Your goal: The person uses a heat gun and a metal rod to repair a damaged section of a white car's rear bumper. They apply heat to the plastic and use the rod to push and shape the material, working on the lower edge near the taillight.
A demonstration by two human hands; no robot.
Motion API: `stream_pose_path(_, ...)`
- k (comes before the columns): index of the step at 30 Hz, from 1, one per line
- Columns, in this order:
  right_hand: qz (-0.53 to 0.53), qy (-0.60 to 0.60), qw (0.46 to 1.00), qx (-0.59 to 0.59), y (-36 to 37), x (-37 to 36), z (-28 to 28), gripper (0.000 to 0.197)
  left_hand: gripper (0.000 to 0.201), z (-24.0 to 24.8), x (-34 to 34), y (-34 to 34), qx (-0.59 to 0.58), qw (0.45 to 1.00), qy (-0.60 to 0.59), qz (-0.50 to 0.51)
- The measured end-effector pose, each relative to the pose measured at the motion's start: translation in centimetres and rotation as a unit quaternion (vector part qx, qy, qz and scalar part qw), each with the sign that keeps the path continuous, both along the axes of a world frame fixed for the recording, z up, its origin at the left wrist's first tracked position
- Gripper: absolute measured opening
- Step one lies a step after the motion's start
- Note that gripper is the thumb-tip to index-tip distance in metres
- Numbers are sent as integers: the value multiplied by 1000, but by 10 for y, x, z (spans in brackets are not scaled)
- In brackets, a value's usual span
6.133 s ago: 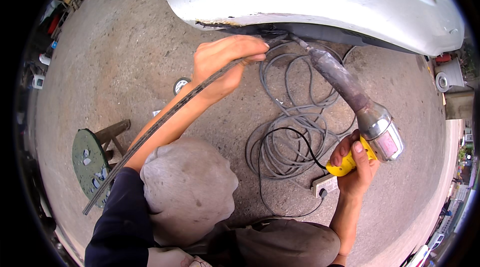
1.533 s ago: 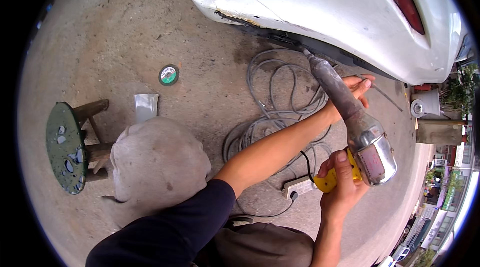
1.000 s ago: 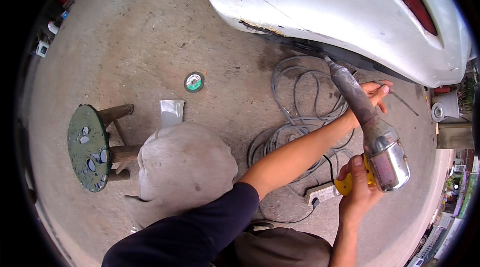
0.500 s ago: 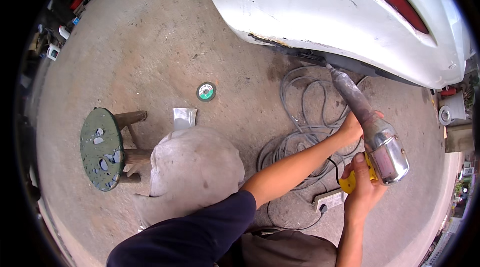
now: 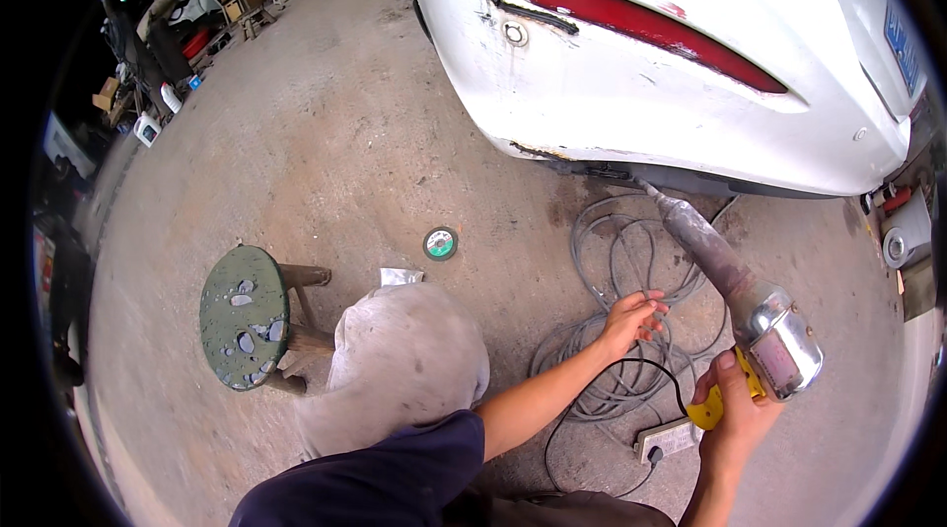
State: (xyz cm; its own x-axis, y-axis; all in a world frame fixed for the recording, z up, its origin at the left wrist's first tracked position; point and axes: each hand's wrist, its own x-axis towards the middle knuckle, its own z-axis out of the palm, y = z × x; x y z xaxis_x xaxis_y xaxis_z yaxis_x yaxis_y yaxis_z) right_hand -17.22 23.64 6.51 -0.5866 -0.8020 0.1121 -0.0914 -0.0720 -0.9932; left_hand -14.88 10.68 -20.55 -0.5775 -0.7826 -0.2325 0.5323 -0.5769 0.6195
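My right hand (image 5: 738, 407) is wrapped round the yellow handle of a hot-air gun (image 5: 712, 253), which has a chrome body and a long metal barrel. Its narrow nozzle points forward and left, at the black lower edge (image 5: 612, 172) of a white car bumper (image 5: 592, 98); whether it touches cannot be told. My left hand (image 5: 633, 322) is off the tool, fingers loosely spread and half curled over a coiled grey cable (image 5: 582, 384); I see nothing in it. Black, rough seams run round the left end of the bumper's red reflector (image 5: 631, 22).
A power strip (image 5: 669, 439) with a black plug lies below the coil. On the concrete are a green-centred grinding disc (image 5: 441, 244) and a silvery sheet piece (image 5: 401, 276). A green round-topped stool (image 5: 222, 325) stands left of my light trouser knee (image 5: 409, 359). Clutter lines the far left.
My left hand has come away from the hot-air gun's barrel, moving left and down over the cable coil. The view has tilted up, showing more of the bumper. My right hand keeps its grip.
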Motion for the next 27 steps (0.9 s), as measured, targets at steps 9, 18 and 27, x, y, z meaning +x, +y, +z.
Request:
stream_pose_path(9,40,-32,999,6,6,-5,15,18,35,-5,2,-2,25,999,17,21)
stream_pose_path(18,75,-51,996,-6,4,7,17,19,33,2,7,-1,90,994,28,48)
stream_pose_path(27,86,-91,992,-6,7,1,14,23,42,-29,2,0,118,992,1,41)
